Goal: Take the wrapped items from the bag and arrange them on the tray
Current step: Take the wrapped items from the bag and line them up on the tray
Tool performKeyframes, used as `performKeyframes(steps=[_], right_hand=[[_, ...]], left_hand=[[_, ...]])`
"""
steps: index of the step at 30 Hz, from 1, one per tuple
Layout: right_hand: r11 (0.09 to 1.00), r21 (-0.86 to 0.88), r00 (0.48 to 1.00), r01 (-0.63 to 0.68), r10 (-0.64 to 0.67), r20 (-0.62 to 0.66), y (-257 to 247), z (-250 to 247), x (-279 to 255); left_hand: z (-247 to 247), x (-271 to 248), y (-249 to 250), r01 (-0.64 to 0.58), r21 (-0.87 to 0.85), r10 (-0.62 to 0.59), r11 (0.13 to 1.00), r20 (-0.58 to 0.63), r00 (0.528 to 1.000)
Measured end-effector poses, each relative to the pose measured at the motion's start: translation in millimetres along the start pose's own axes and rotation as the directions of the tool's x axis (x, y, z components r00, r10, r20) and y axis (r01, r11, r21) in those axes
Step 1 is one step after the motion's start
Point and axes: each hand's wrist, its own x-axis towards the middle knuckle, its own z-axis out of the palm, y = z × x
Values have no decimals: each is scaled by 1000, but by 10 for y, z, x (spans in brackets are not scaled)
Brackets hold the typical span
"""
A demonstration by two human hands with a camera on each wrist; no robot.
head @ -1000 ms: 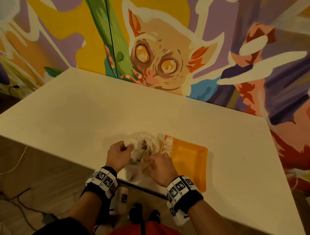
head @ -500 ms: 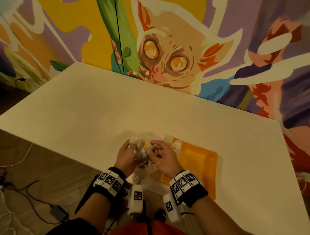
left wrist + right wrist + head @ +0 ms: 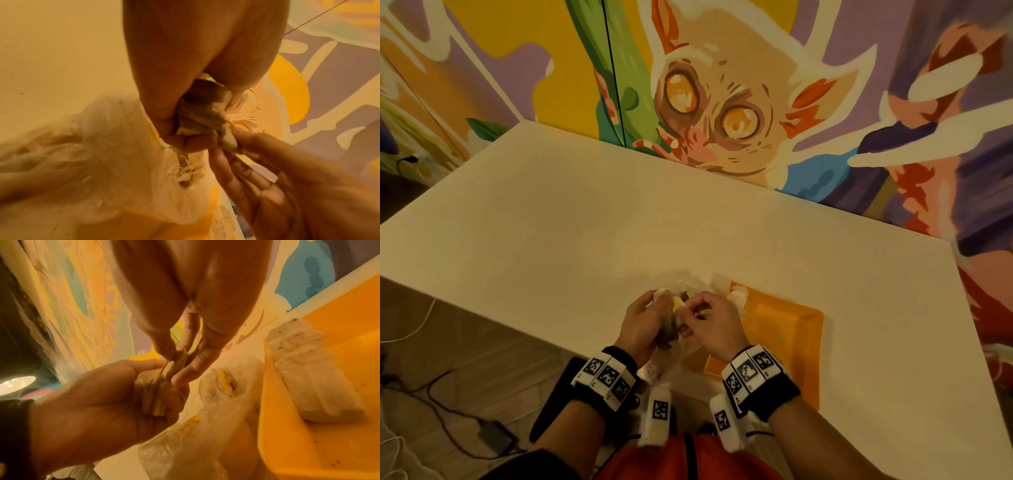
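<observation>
Both hands meet over a clear plastic bag (image 3: 681,284) at the table's near edge. My left hand (image 3: 654,310) grips a paper-wrapped item (image 3: 202,116), and my right hand (image 3: 697,308) pinches its end (image 3: 177,364) between thumb and fingers. The item is held just above the bag's mouth. Another wrapped item (image 3: 221,383) with a yellow mark lies inside the bag (image 3: 205,434). To the right sits the orange tray (image 3: 791,342), with one white wrapped item (image 3: 738,295) along its left rim, seen closer in the right wrist view (image 3: 306,371).
The white table (image 3: 585,222) stretches far and to the left, against a painted mural wall (image 3: 709,102). Cables and a power adapter (image 3: 493,435) lie on the wooden floor below the near table edge.
My right hand has come out of the bag and my left has let go of the bag's edge. Both now hold one wrapped item, raised above the bag.
</observation>
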Motion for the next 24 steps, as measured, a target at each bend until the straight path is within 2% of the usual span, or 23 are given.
performKeyframes(steps=[6, 10, 15, 17, 20, 24], right_hand=[[979, 185, 996, -86, 80, 40, 43, -129, -59], [954, 277, 992, -119, 105, 64, 98, -162, -86], [991, 129, 999, -46, 43, 25, 194, -224, -68], [989, 143, 999, -39, 36, 23, 220, -264, -89], [985, 168, 999, -28, 21, 42, 183, -323, -123], [999, 25, 999, 31, -31, 34, 224, -380, -130]], left_hand=[[-72, 101, -21, -30, -14, 28, 999, -107, 994], [-49, 75, -28, -72, 74, 76, 995, -49, 996], [25, -90, 70, -134, 208, 98, 969, 177, 979], [47, -120, 68, -196, 310, 125, 930, 232, 965], [84, -102, 44, -263, 413, 182, 872, 225, 957], [141, -92, 57, -288, 437, 212, 852, 215, 953]])
